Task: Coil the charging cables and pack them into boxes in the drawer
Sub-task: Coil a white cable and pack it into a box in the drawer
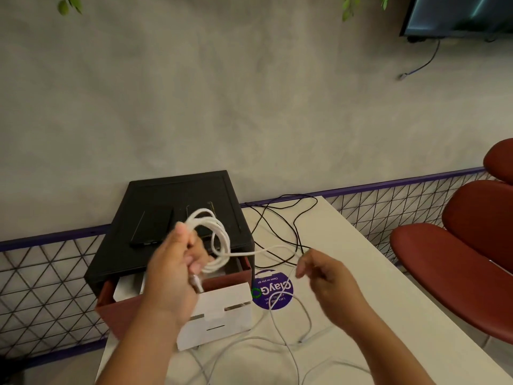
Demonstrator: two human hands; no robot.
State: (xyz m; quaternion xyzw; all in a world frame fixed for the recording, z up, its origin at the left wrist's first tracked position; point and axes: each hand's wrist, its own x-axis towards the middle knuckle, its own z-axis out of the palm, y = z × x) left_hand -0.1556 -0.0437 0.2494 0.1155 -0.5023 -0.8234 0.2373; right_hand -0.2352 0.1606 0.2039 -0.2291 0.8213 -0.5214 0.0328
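Observation:
My left hand (172, 273) is closed around a partly wound coil of white charging cable (219, 240), held above the open red drawer (122, 307) of a black cabinet (180, 212). The cable's loose end runs right to my right hand (324, 279), whose fingertips pinch the strand. A white cardboard box (219, 315) with an open flap stands at the drawer's front edge. More white cable (288, 343) lies in loops on the white table (361, 273). A black cable (283, 223) lies tangled behind, by the wall.
A purple round sticker (273, 290) is on the table beside the box. A dark phone (152, 229) rests on the cabinet top. Red chairs (458, 259) stand to the right. A wire mesh rail (50, 273) runs along the wall.

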